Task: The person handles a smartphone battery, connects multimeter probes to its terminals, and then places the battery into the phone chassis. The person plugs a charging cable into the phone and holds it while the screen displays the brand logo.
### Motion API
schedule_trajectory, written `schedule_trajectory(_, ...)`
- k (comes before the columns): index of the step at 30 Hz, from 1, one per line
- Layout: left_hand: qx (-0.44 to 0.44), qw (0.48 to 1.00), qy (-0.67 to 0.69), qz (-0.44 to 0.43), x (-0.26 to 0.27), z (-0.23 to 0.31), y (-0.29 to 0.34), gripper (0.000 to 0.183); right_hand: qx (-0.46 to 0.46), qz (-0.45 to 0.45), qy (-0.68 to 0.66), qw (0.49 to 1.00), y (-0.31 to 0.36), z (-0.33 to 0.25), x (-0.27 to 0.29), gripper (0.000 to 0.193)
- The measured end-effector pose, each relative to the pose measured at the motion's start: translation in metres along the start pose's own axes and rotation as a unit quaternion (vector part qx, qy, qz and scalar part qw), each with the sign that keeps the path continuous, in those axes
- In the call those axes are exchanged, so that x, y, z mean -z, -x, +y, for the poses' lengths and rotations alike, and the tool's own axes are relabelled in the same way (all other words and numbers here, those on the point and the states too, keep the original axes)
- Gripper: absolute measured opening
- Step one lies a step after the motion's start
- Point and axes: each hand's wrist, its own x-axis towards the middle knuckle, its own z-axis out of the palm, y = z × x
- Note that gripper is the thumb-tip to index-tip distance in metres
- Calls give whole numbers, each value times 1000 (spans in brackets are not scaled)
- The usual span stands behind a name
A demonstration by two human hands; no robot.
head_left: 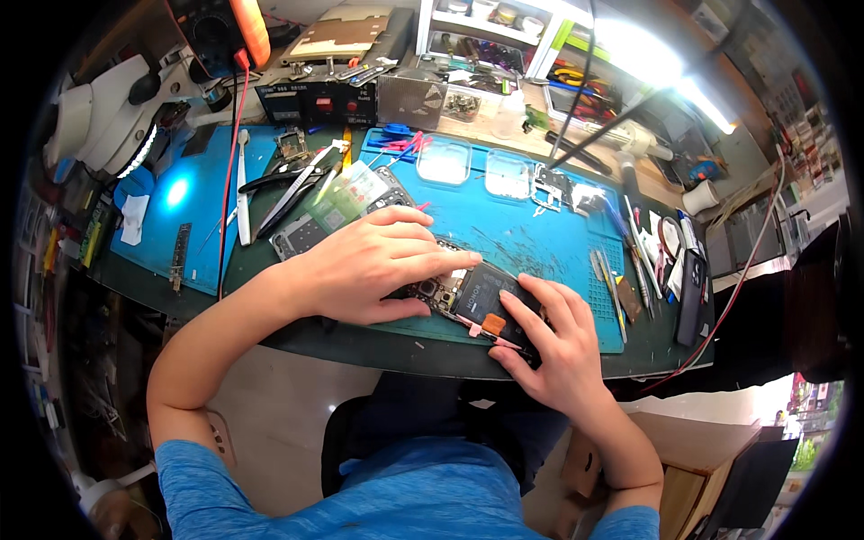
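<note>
An opened phone (438,293) lies at a slant on the work surface, its inside facing up. Its black battery (480,290) is exposed, with an orange tab (493,324) and pink strips (475,329) along the near side. My left hand (360,261) grips the phone's left end, the index finger reaching across to the battery's upper edge and the thumb at the near edge. At the right end, my right hand (562,337) clasps the phone between thumb and fingers, fingertips resting on the battery. The palms hide both ends of the phone.
A blue mat (558,247) carries two clear trays (444,162), (508,173) and metal parts (552,189). Left of the phone lie a dark panel (297,236), a white brush (243,193) and tweezers (292,193). More tools (641,247) lie right; a red cable (236,135) crosses the left side.
</note>
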Motion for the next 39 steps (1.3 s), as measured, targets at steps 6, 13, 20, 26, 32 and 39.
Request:
schedule_trajectory(6, 60, 981, -38, 180, 1, 26, 4, 49, 40, 139, -35, 989, 39, 4, 11, 39)
schedule_trajectory(13, 63, 899, 323, 289, -61, 127, 42, 48, -384, 213, -263, 859, 217, 11, -92, 17)
schedule_trajectory(20, 222, 847, 483, -37, -239, 208, 18, 42, -568, 508, -352, 543, 307, 119, -107, 34)
schedule_trajectory(26, 233, 832, 470, -182, -279, 208, -2, 50, -501, 239, -218, 803, 315, 188, -138, 26)
schedule_trajectory(32, 176, 859, 480, -33, -279, 213, -85, 62, -517, 269, -101, 807, 269, 94, -98, 12)
schedule_trajectory(39, 102, 849, 515, -58, -271, 263, -137, 20, -449, 349, 31, 822, 318, 27, -87, 23)
